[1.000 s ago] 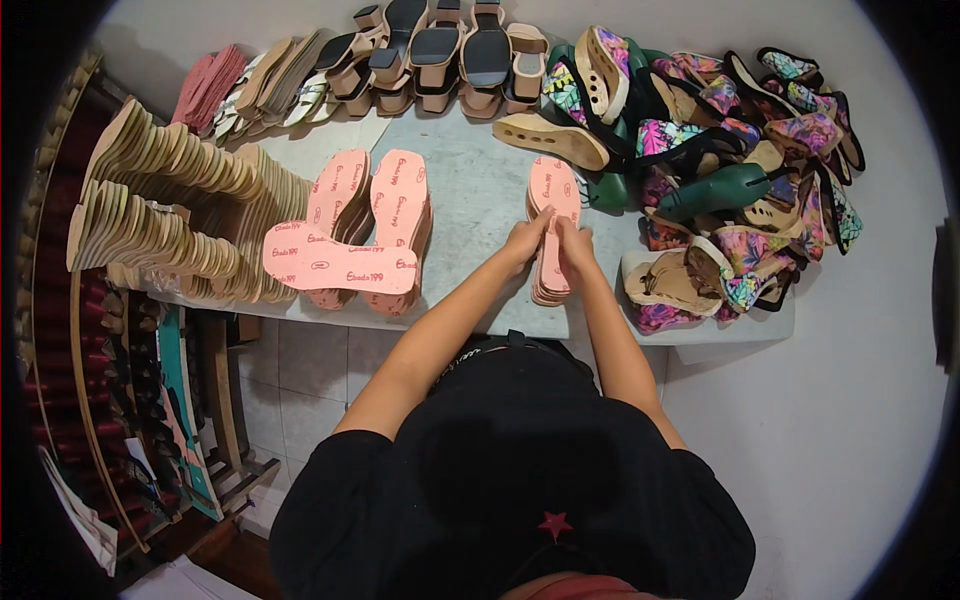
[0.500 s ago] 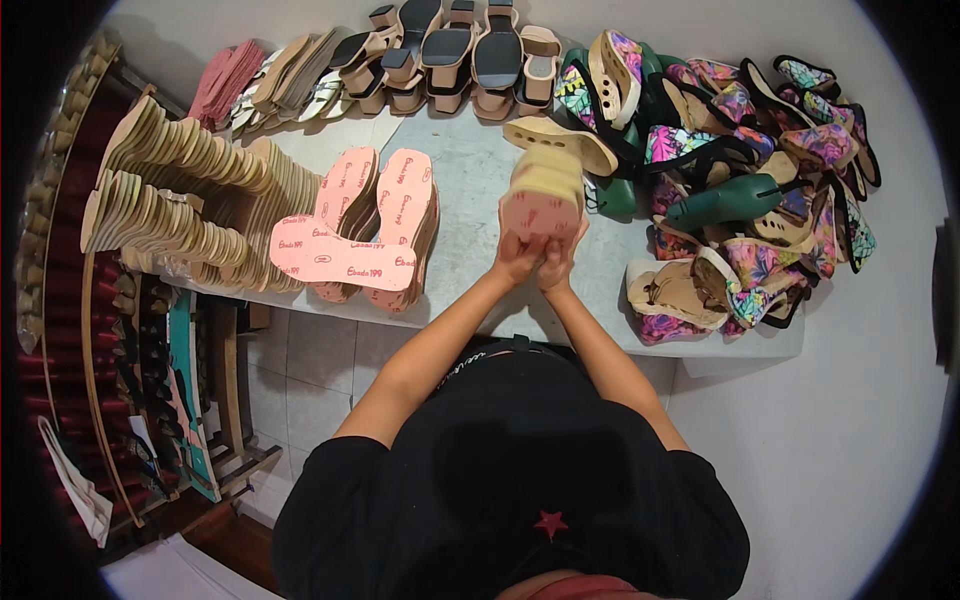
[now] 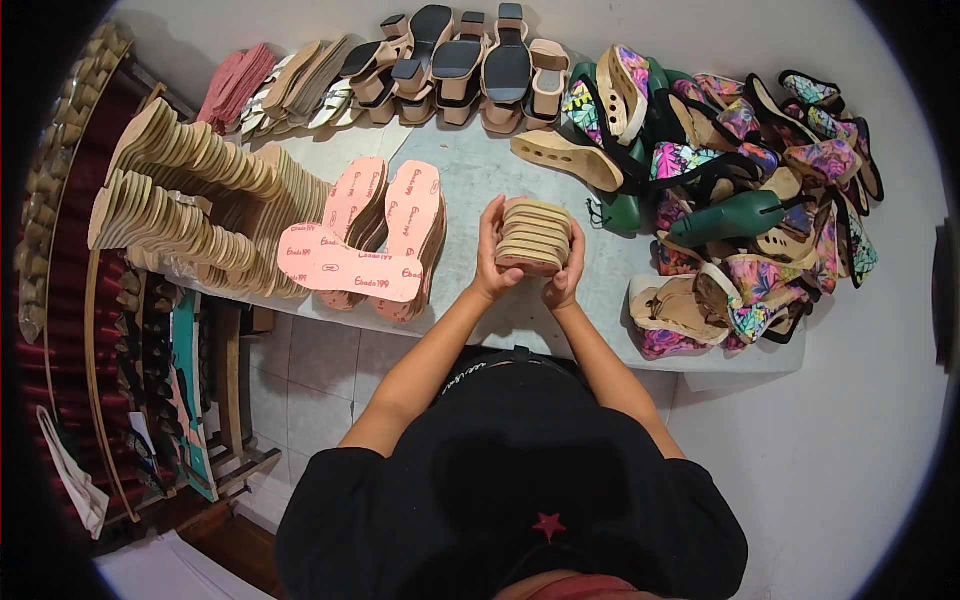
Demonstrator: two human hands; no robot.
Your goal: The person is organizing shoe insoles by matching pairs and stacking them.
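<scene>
Between my two hands stands a compact stack of beige insoles (image 3: pixel 534 238), its layered edges facing up and a pink printed face at the near side. My left hand (image 3: pixel 492 256) presses its left side, the thumb at the near lower corner. On the opposite side my right hand (image 3: pixel 567 272) cups the stack with its fingers and thumb. To the left lie piles of pink printed insoles (image 3: pixel 410 195), with one loose pink insole (image 3: pixel 350 268) laid crosswise over them. The lower part of the held stack is partly hidden by my palms.
Long rows of upright beige insoles (image 3: pixel 190 235) fill the table's left end. Black-soled heeled sandals (image 3: pixel 457 60) line the wall. At right are a heap of floral shoes (image 3: pixel 800 220), a green shoe last (image 3: pixel 725 218) and a beige wedge sole (image 3: pixel 568 160). The grey table (image 3: pixel 455 160) ends near my waist.
The held stack has tipped so its layered edges now face up instead of its pink face showing toward me. My hands have moved apart from beneath it to its two sides.
</scene>
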